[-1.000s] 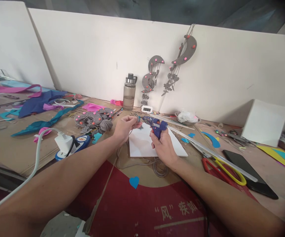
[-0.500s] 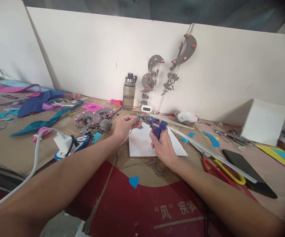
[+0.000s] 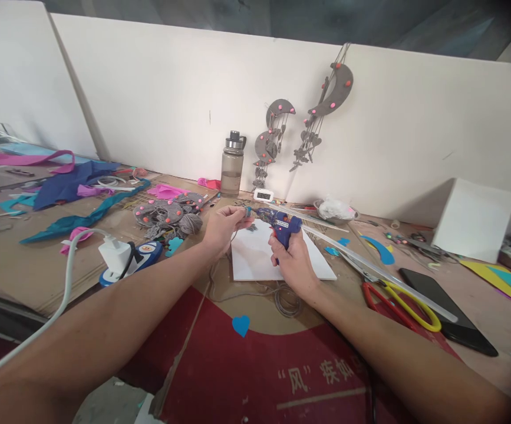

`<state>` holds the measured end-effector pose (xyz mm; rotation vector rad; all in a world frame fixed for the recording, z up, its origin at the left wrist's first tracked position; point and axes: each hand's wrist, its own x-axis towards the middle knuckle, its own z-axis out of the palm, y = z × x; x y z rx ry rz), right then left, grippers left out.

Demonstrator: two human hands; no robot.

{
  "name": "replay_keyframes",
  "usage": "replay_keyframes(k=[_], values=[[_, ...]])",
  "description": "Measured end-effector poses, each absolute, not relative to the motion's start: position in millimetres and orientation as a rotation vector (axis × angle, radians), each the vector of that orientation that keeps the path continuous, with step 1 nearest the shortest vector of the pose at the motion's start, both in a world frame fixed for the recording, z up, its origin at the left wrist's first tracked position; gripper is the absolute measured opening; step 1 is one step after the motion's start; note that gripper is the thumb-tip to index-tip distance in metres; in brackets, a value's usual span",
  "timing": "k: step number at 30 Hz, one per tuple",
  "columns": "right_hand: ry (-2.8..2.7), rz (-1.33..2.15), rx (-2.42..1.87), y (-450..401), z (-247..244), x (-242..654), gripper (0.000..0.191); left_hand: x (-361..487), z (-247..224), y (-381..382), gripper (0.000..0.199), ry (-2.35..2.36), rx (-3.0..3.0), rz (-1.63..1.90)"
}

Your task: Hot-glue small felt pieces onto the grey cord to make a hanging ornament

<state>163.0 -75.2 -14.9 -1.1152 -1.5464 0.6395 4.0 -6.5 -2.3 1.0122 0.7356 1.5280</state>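
My right hand [image 3: 291, 254] is wrapped round the handle of a blue glue gun [image 3: 282, 224], whose nozzle points left. A long clear glue stick [image 3: 379, 271] runs out of its back to the lower right. Just left of the nozzle, my left hand [image 3: 225, 227] pinches a small blue-green piece [image 3: 249, 211] between thumb and fingertips. Both hands are over a white board [image 3: 255, 262]. Grey cord [image 3: 287, 301] lies coiled at the board's front edge, and a blue heart [image 3: 241, 325] rests nearer me on the cardboard.
Scissors [image 3: 414, 312] and a black phone [image 3: 449, 312] lie at right. A water bottle [image 3: 231, 168] stands at the back wall beside hanging grey moons [image 3: 341, 91]. Left are a grey yarn pile [image 3: 167, 215] and a power strip [image 3: 149, 253] with a white cable.
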Motion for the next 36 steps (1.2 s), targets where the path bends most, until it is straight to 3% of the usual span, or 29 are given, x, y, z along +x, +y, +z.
replay_keyframes(k=[6, 14, 21, 26, 30, 36], values=[[-1.42, 0.767, -1.146, -65.4, -2.0, 171.5, 0.025, -0.5, -3.0, -0.6, 0.019, 0.771, 0.909, 1.604], [-1.592, 0.352, -1.914, -31.8, 3.5, 207.0, 0.035, 1.0, -1.6, -3.1, 0.016, 0.768, 0.971, 1.592], [-2.018, -0.031, -2.11, -35.5, 16.2, 222.6, 0.049, 7.5, 5.1, -11.2, 0.017, 0.818, 1.114, 1.579], [-1.889, -0.279, -1.899, -49.2, 24.8, 216.0, 0.028, 6.6, 7.4, -17.6, 0.017, 0.889, 1.389, 1.595], [-1.791, 0.177, -1.379, -60.4, 25.9, 186.0, 0.015, 0.1, 13.5, -23.4, 0.007, 0.991, 1.779, 1.675], [-1.294, 1.066, -0.966, -60.6, 24.2, 138.5, 0.034, -8.2, 23.1, -25.1, 0.004, 1.1, 2.252, 1.693]])
